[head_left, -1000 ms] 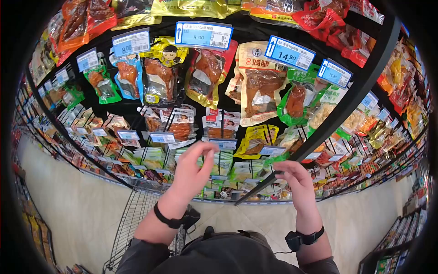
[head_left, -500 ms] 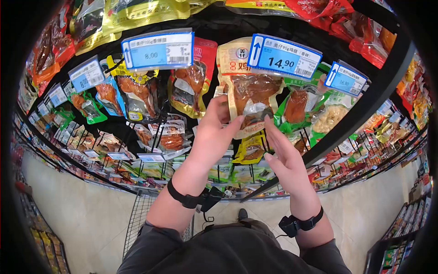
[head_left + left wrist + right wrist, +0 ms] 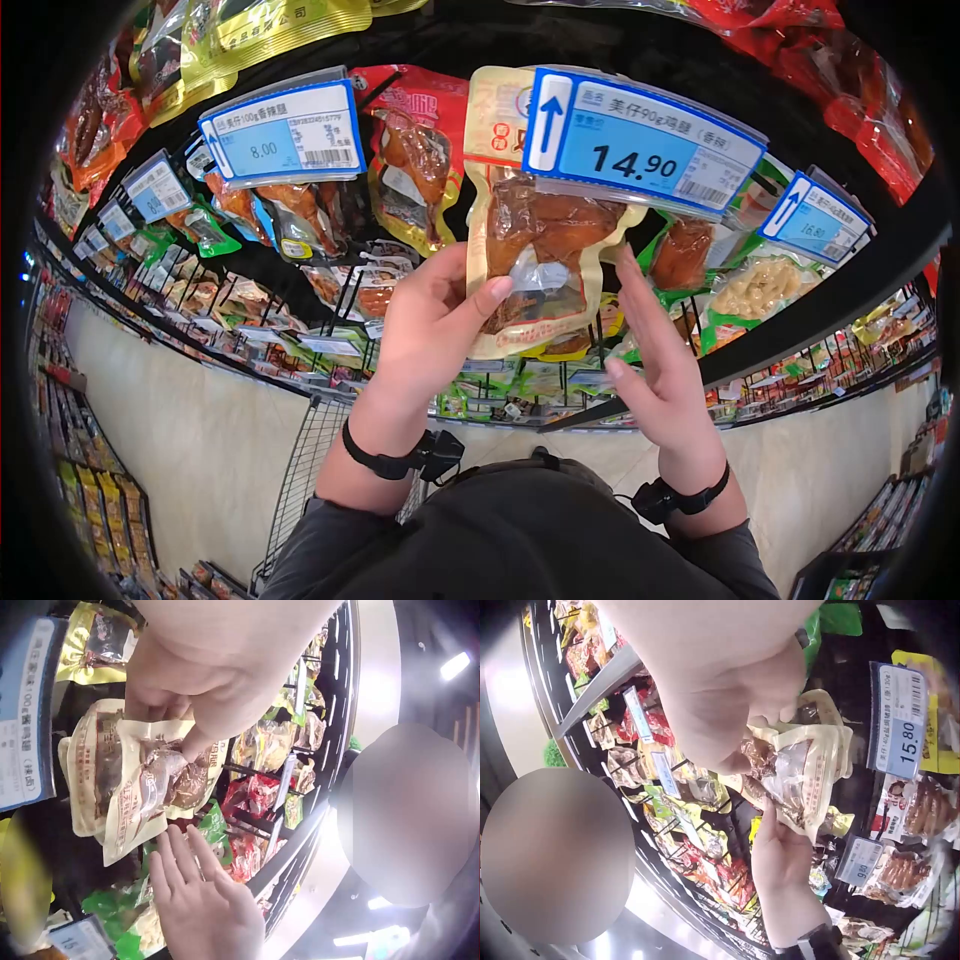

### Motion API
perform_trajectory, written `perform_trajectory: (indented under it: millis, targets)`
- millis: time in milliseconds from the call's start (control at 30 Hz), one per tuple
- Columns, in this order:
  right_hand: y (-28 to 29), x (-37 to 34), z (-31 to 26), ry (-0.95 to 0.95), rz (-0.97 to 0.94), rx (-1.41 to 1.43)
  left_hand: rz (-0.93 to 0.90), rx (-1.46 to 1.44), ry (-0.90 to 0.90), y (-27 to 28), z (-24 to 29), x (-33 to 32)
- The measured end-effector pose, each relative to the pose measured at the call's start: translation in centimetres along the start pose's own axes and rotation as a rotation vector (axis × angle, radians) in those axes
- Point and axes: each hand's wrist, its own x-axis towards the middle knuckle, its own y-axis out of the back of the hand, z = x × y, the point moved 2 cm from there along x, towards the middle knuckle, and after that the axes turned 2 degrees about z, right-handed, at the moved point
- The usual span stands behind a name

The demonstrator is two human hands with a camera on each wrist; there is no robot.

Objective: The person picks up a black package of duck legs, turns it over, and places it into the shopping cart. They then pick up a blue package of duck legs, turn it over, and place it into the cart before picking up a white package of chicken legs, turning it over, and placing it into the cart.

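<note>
A cream-edged vacuum pack of chicken leg [image 3: 555,235] hangs at the front of the rack, its upper part behind a price tag [image 3: 645,140] reading 14.90. My left hand [image 3: 425,335] grips its lower left edge, thumb on the clear front and fingers behind. Along the opposite edge stands my right hand [image 3: 665,365], fingers nearly straight and thumb apart. In the left wrist view the pack [image 3: 142,791] tilts out from a similar pack [image 3: 94,761] behind it. The right wrist view shows the left thumb on the pack [image 3: 799,776].
A red-topped pack [image 3: 415,165] hangs to the left, and a green-edged pack [image 3: 680,255] to the right. A black rack post [image 3: 800,340] slants past the right hand. Lower shelves hold many packs. A wire cart [image 3: 300,490] stands at lower left on the pale floor.
Both hands have risen from in front of the lower shelves to the cream-edged pack. The left hand has taken hold of its edge, and the view has come closer to the rack.
</note>
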Motion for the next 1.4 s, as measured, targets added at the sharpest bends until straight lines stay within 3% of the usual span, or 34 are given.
perform_trajectory:
  millis: [100, 167, 400, 567, 867, 967, 1067, 1333, 1400]
  targets:
    - [-0.8, 0.0, 0.7, -0.048, 0.072, 0.119, -0.031, -0.061, 0.01, 0.6, 0.8, -0.7]
    - [-1.2, 0.0, 1.5, -0.181, 0.153, 0.417, -0.087, -0.054, 0.024, 0.9, 0.9, -1.0]
    - [-2.3, 0.2, -1.3, -0.334, 0.264, 0.495, -0.252, -0.167, -0.024, 1.3, 1.5, -3.0]
    - [-3.1, -0.8, -3.2, -0.295, 0.268, 0.537, -0.406, -0.254, -0.049, 2.2, 2.5, -4.8]
    - [-5.2, -2.9, -5.4, -0.232, 0.35, 0.535, -0.439, -0.314, -0.149, 2.7, 3.9, -7.6]
    - [-5.6, -3.3, -6.7, -0.167, 0.378, 0.542, -0.437, -0.392, -0.101, 2.8, 4.1, -8.5]
    - [-6.3, -3.5, -8.2, -0.208, 0.54, 0.506, -0.449, -0.43, -0.104, 2.4, 4.6, -9.2]
    - [-6.4, -4.0, -7.9, -0.157, 0.506, 0.495, -0.49, -0.382, -0.159, 2.8, 5.2, -10.0]
    - [-6.9, -4.5, -7.7, -0.226, 0.565, 0.507, -0.472, -0.38, -0.151, 3.0, 4.8, -10.6]
